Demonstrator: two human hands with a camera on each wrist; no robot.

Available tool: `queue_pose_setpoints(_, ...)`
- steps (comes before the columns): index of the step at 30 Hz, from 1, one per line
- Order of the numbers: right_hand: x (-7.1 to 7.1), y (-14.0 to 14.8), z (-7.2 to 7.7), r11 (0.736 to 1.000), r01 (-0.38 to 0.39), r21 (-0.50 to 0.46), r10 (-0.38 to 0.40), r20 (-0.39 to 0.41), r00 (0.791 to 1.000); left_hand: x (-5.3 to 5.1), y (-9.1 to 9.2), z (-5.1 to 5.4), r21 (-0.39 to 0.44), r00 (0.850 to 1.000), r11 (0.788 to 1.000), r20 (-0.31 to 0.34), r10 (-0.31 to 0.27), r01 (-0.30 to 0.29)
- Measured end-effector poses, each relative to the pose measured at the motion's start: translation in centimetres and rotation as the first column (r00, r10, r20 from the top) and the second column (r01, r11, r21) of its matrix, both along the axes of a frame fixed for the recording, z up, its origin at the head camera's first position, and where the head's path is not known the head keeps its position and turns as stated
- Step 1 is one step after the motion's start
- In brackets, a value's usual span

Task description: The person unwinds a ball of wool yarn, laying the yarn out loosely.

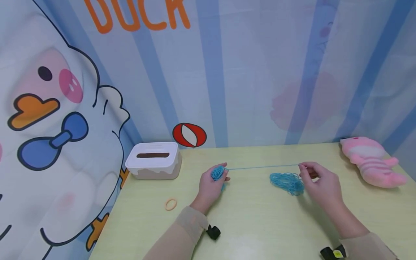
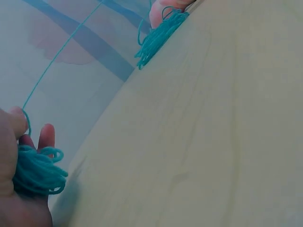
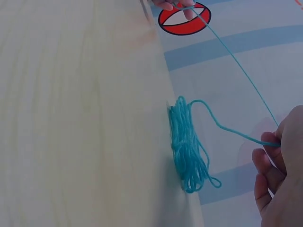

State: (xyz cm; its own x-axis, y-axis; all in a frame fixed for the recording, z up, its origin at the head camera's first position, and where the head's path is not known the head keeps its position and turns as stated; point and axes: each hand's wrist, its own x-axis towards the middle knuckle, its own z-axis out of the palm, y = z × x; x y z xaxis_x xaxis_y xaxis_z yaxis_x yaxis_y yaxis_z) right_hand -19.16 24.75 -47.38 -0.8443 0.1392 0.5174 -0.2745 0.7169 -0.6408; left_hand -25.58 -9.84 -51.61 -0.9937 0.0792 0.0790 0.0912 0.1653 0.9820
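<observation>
A small wound bundle of teal yarn (image 1: 217, 173) sits in my left hand (image 1: 209, 184), which grips it with thumb and fingers; its looped ends stick out below the palm in the left wrist view (image 2: 40, 172). From it a single taut strand (image 1: 263, 167) runs across to my right hand (image 1: 321, 182), whose thumb and fingertips pinch it. On the table beside the right hand lies a loose skein of the same yarn (image 1: 287, 183). The right wrist view shows a slack length (image 3: 227, 127) leading from this skein (image 3: 187, 146) up to the pinching fingers.
A white and grey tissue box (image 1: 152, 160) stands at the back left of the table (image 1: 247, 224). An orange ring-shaped band (image 1: 170, 204) lies left of the left arm. At the right back rests a pink striped plush toy (image 1: 372, 160). A printed curtain (image 1: 247, 72) hangs behind.
</observation>
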Motion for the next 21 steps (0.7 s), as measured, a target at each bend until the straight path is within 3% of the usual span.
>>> queue_pose_setpoints(3,0.0,0.2,-0.1,1.000,-0.020,0.024,0.019,0.062,0.998,0.0,-0.1,-0.1,-0.009,1.000,1.000,-0.026,-0.007,0.007)
queue_pose_setpoints(9,0.1,0.4,-0.3,0.996,-0.050,0.079,0.035,0.184,0.982,-0.4,-0.2,-0.4,0.112,0.997,0.991,-0.006,-0.071,0.072)
queue_pose_setpoints(12,0.1,0.6,-0.5,0.994,-0.040,0.097,0.019,0.203,0.979,-0.4,-0.3,-0.3,0.122,0.997,0.990,0.002,-0.074,0.073)
queue_pose_setpoints(17,0.1,1.1,-0.6,0.993,-0.006,0.120,-0.020,0.218,0.976,-0.2,-0.6,-0.2,0.066,0.999,0.997,-0.003,-0.032,0.033)
queue_pose_setpoints(21,0.2,1.4,-0.7,0.991,0.010,0.131,-0.041,0.238,0.970,0.0,-0.7,-0.1,0.149,0.997,0.987,-0.048,-0.058,0.065)
